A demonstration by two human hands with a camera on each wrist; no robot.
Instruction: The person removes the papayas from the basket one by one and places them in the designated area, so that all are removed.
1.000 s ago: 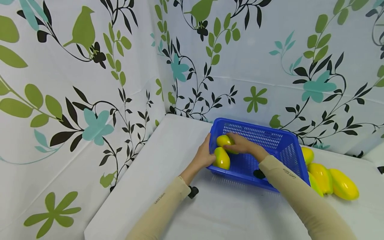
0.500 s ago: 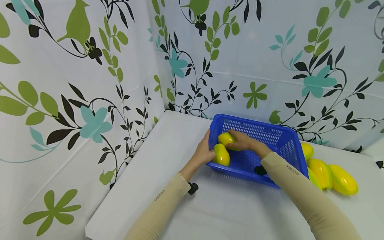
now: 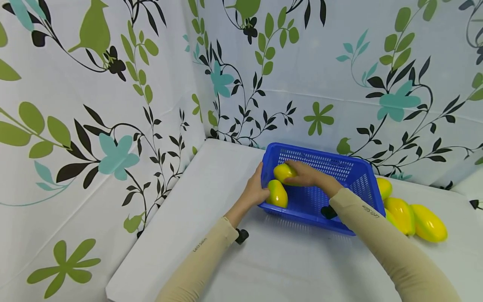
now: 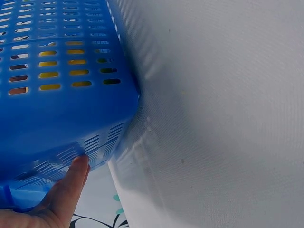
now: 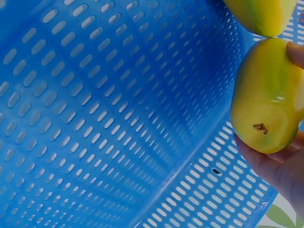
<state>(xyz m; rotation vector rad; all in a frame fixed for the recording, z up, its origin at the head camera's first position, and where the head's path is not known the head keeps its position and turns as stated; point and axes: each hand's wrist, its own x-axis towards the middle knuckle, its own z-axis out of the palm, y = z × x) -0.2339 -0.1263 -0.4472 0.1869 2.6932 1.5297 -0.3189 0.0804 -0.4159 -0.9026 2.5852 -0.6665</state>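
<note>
A blue perforated plastic basket stands on the white-covered table. My left hand grips its left end, thumb at the rim and fingers along the outside; in the left wrist view a finger lies against the basket wall. Inside, toward the left end, my right hand holds a yellow-green mango. Seen from the right wrist, thumb and fingers go round this mango, whose brown stem scar faces the camera. A second mango lies close beside it in the front left corner.
Right of the basket several more yellow mangoes lie grouped on the table. Behind the basket hangs a white cloth printed with leaves and birds. A dark object sits at the left wrist.
The head view has shifted slightly. Both hands keep their holds, with the right hand and its mango staying at the basket's left end.
</note>
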